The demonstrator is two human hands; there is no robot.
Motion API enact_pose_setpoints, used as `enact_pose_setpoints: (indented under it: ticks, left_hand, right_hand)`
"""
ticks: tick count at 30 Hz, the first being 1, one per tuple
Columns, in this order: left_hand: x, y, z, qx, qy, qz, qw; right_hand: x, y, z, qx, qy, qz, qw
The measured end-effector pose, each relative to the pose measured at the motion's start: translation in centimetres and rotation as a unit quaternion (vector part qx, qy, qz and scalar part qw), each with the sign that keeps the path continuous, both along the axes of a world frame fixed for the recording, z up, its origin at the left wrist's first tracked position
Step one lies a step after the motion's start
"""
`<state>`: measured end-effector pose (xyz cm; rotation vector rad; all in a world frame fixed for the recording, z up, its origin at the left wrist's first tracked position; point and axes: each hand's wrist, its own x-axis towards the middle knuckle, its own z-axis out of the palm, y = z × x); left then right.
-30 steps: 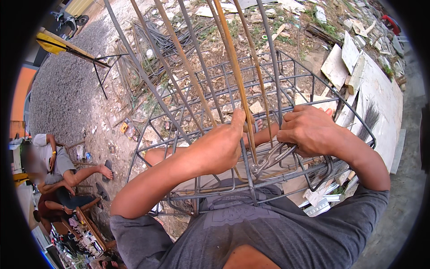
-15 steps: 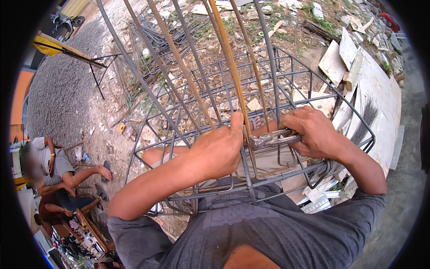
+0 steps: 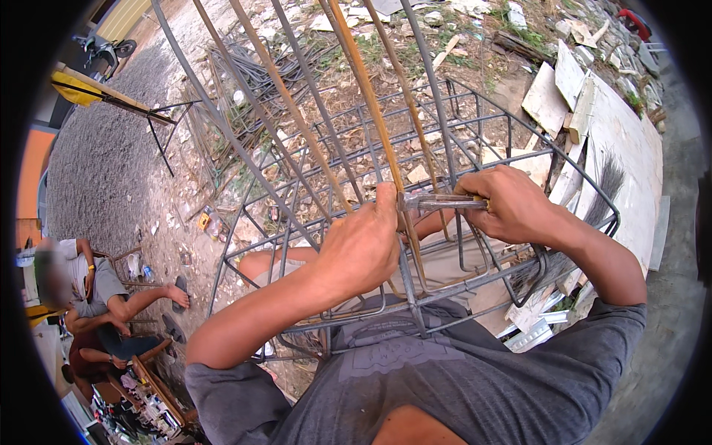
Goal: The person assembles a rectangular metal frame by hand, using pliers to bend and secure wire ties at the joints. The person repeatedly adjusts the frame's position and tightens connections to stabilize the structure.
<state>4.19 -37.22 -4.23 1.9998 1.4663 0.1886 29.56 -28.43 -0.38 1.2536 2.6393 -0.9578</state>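
A cage of bent steel rebar (image 3: 464,286) spans the space in front of my lap. Several long bars rise from it, one of them an orange, rusty rebar (image 3: 365,83). My left hand (image 3: 357,248) is closed around the bars at a crossing beside this rusty bar, its thumb pointing up. In my right hand (image 3: 513,205) are metal pincers (image 3: 446,202), gripped by the handles. Their head points left and meets the rusty bar just beside my left thumb. Whether a tie wire is in the jaws is too small to tell.
White boards (image 3: 621,159) and a bundle of thin wire (image 3: 610,185) lie at the right. Coiled rods (image 3: 271,70) and rubble cover the ground beyond. Gravel (image 3: 104,156) is heaped at the left, near a seated person (image 3: 100,278) and a wooden table (image 3: 159,389).
The pincers have risen and turned from a slant to nearly level, their head now higher on the rusty bar. My right hand has lifted slightly; my left stays around the bars.
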Motion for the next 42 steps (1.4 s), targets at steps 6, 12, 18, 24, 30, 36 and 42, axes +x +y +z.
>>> enact_pose_setpoints:
  ticks: [6,12,18,24,30,36,42]
  left_hand:
    - [1.3,1.1,1.2,-0.059,-0.002,0.041,0.997]
    - [2.4,1.0,1.5,-0.033,0.014,0.061,0.997]
    - [2.8,0.6,1.3,-0.029,0.054,0.071,0.996]
    - [2.9,0.7,1.2,-0.027,0.029,0.085,0.996]
    - [2.2,0.0,-0.2,-0.01,-0.029,0.09,0.995]
    - [1.3,-0.5,-1.3,0.012,-0.109,0.106,0.988]
    - [0.8,-0.8,-1.2,0.025,-0.13,0.071,0.989]
  right_hand:
    - [-1.1,0.3,1.4,-0.087,0.012,-0.053,0.995]
    - [-1.6,0.4,2.1,-0.15,0.022,-0.084,0.985]
    - [-1.8,0.6,2.3,-0.152,0.03,-0.079,0.985]
    - [-1.4,0.2,2.6,-0.124,-0.017,-0.044,0.991]
    - [-1.9,0.4,2.2,-0.14,-0.066,-0.02,0.988]
    - [-2.6,0.7,1.6,-0.141,-0.078,-0.008,0.987]
    - [-4.6,0.2,3.4,-0.15,-0.152,0.005,0.977]
